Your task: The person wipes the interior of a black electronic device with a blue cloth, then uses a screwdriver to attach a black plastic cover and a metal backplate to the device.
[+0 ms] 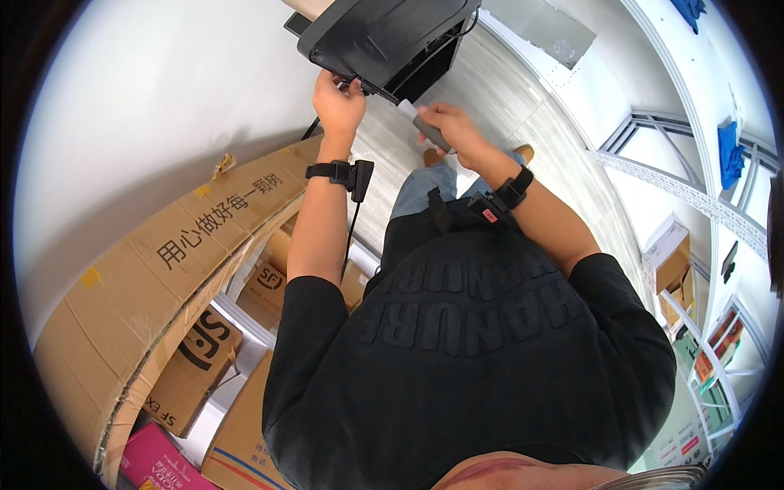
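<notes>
A black plastic-cased machine stands ahead of me at the top. My left hand is at its near lower edge, thumb and fingers pinched together at a small dark part I cannot make out. To the right of it, my right hand wraps round a screwdriver-like tool with a grey handle and a whitish front end. The tool's front points up and left at the machine's lower edge; whether its tip touches is too small to tell.
A long cardboard panel curves along my left. Below it, cartons sit on white shelving, with a pink box near the bottom. Metal-framed shelving and blue cloth are at right. A cable hangs behind the machine.
</notes>
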Tool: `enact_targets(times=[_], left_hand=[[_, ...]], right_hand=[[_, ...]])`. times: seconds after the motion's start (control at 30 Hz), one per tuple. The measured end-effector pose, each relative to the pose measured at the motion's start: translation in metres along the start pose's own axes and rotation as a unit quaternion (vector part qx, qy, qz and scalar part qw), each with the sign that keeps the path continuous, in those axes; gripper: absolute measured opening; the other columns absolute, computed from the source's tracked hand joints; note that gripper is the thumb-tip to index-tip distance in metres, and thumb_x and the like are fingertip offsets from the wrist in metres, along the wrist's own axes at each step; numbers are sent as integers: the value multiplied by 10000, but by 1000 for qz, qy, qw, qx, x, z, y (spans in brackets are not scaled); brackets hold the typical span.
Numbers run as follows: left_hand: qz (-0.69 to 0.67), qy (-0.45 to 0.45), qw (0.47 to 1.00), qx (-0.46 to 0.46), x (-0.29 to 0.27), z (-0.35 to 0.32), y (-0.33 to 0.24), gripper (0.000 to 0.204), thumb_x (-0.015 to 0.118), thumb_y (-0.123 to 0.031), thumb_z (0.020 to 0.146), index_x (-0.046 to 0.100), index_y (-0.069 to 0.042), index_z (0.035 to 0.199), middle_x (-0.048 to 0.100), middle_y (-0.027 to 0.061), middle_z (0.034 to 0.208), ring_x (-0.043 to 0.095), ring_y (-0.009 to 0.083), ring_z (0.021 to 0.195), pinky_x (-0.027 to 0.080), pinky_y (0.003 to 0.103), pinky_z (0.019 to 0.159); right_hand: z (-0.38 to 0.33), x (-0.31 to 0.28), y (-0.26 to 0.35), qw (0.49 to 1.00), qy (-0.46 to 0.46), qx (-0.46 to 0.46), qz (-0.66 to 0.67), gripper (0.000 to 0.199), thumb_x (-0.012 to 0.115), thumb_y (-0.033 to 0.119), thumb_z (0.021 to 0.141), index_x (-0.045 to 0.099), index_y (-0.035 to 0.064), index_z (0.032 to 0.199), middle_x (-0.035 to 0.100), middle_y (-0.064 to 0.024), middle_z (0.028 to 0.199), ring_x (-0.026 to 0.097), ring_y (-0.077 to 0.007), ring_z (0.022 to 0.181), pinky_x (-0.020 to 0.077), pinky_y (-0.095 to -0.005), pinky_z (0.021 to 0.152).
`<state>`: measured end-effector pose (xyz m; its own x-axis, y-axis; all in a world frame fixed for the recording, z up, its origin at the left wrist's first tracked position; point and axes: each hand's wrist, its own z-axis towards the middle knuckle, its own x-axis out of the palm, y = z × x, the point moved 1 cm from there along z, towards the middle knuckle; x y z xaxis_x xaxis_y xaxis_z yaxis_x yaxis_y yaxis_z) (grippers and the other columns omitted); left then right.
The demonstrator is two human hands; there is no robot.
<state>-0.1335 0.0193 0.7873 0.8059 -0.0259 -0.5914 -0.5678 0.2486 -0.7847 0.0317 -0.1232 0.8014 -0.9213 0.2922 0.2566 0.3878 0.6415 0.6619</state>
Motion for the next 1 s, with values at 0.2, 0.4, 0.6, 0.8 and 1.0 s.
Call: enact_targets(times=[0.2, 0.4, 0.6, 0.8, 1.0], left_hand=[[9, -6, 1000, 26, 0, 0, 2, 281, 672, 29, 734, 584, 42, 1000, 640, 180, 923, 665, 293, 809, 572, 335, 652], [-7, -9, 999, 37, 1, -1, 3, 282, 666, 21, 734, 581, 41, 1003, 634, 181, 937, 663, 292, 826, 577, 333, 646], [6, -20, 998, 61, 3, -3, 5, 306, 664, -7, 749, 551, 31, 1031, 609, 177, 938, 648, 310, 788, 558, 344, 604], [39, -23, 997, 58, 6, -8, 8, 308, 661, -48, 764, 519, 9, 1032, 578, 164, 948, 621, 338, 774, 526, 379, 589], [38, -31, 996, 70, 9, -7, 10, 286, 655, -56, 774, 514, 3, 1017, 569, 155, 942, 594, 357, 810, 494, 419, 642]], right_hand=[[-2, 4, -1, 1000, -4, -6, -5, 275, 641, 213, 878, 567, 16, 1057, 638, -93, 864, 586, -149, 757, 451, -279, 536], [6, 0, -6, 999, 33, 1, -19, 319, 673, 222, 854, 562, 13, 1068, 630, -86, 889, 596, -156, 723, 476, -289, 556], [3, 1, -2, 999, 20, -5, -38, 293, 574, 287, 922, 557, 41, 1080, 666, -82, 845, 589, -134, 670, 471, -261, 551], [1, -10, 3, 999, 29, -19, -28, 254, 544, 279, 932, 558, 59, 1059, 662, -81, 826, 576, -120, 634, 457, -250, 529], [-11, -13, 7, 998, 39, -23, -48, 218, 485, 301, 963, 551, 93, 971, 650, -62, 759, 546, -106, 568, 390, -236, 459]])
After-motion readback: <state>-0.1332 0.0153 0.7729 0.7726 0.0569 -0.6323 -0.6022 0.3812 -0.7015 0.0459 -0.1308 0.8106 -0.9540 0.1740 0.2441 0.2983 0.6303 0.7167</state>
